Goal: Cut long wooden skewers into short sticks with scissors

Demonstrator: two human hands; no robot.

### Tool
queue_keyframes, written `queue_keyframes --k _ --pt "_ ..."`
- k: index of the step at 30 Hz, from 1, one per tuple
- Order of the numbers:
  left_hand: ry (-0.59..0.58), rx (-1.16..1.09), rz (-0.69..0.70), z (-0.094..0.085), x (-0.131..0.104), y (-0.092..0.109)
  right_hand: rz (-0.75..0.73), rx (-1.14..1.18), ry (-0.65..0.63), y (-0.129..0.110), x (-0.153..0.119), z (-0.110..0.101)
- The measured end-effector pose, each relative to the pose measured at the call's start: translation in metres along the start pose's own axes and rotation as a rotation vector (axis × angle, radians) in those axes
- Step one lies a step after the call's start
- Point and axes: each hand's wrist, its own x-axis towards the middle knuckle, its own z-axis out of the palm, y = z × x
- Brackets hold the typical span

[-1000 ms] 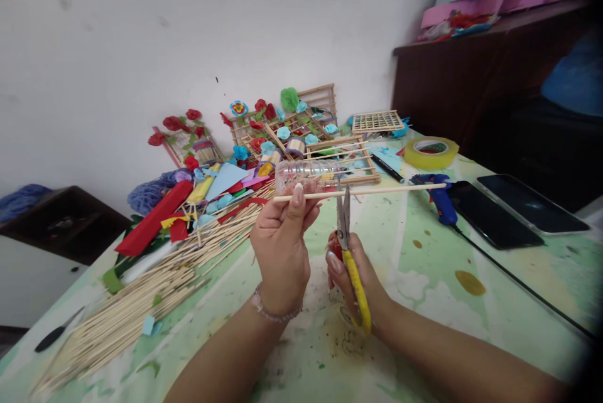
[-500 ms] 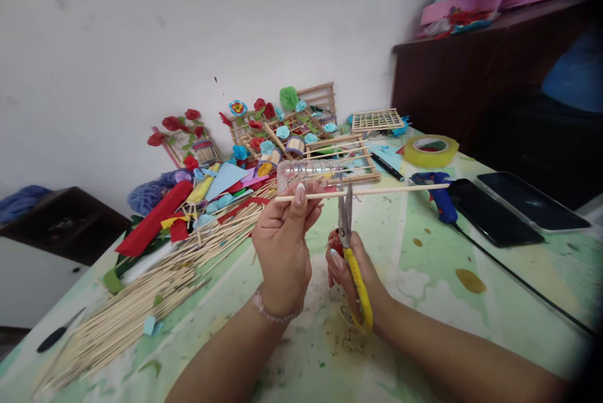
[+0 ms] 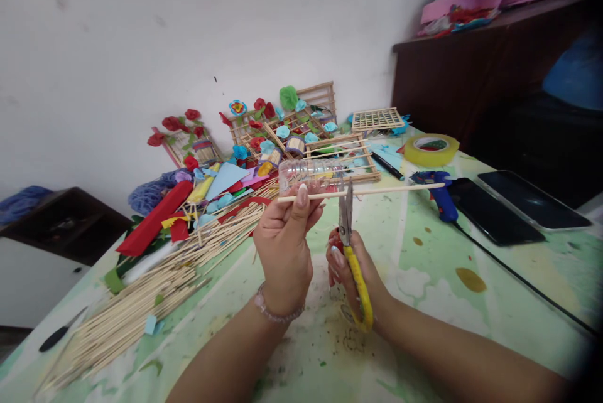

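Between thumb and fingers, my left hand (image 3: 287, 240) pinches a thin wooden stick (image 3: 396, 189), held level and reaching far to the right. A clear ribbed plastic bottle piece (image 3: 308, 176) lies along the stick just behind my left fingers; it appears to be in the same hand. My right hand (image 3: 351, 265) is wrapped round the yellow-handled scissors (image 3: 357, 271), which point upward. Their blades straddle the stick to the right of my left thumb. The stick is still in one piece. Part of the scissors' other handle is hidden by my right fingers.
A pile of loose sticks (image 3: 127, 321) covers the left of the table. Paper flowers (image 3: 282, 132) and stick frames (image 3: 367, 158) stand by the wall. On the right are a tape roll (image 3: 431, 150), a blue glue gun (image 3: 440, 196) with its cord, and two phones (image 3: 494, 211).
The stick has shifted slightly left at its far end, and my left hand has moved very slightly right. The scissor blades stay around the stick.
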Motion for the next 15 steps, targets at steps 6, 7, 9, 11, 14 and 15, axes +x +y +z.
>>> queue_keyframes --k 6,7,9,11,14,15 --pt "0.015 0.011 0.003 -0.0001 0.0003 -0.0001 0.003 0.012 0.004 -0.0013 0.0000 0.0004" --pt "0.015 0.011 0.004 0.0000 0.0002 -0.0001 0.002 0.017 0.002 -0.0011 0.0000 0.0006" --pt "0.014 0.009 0.001 0.0002 -0.0001 0.0000 0.003 0.027 0.005 0.0000 0.0003 0.0010" --pt "0.014 0.003 -0.001 0.0003 -0.0003 0.0001 0.008 0.035 0.012 0.0015 0.0006 0.0015" --pt "0.015 -0.004 0.004 0.0000 -0.0004 0.0002 0.020 0.068 0.015 0.0034 0.0009 0.0023" --pt "0.016 -0.004 0.006 -0.0002 -0.0004 0.0002 0.025 0.082 0.011 0.0036 0.0010 0.0025"
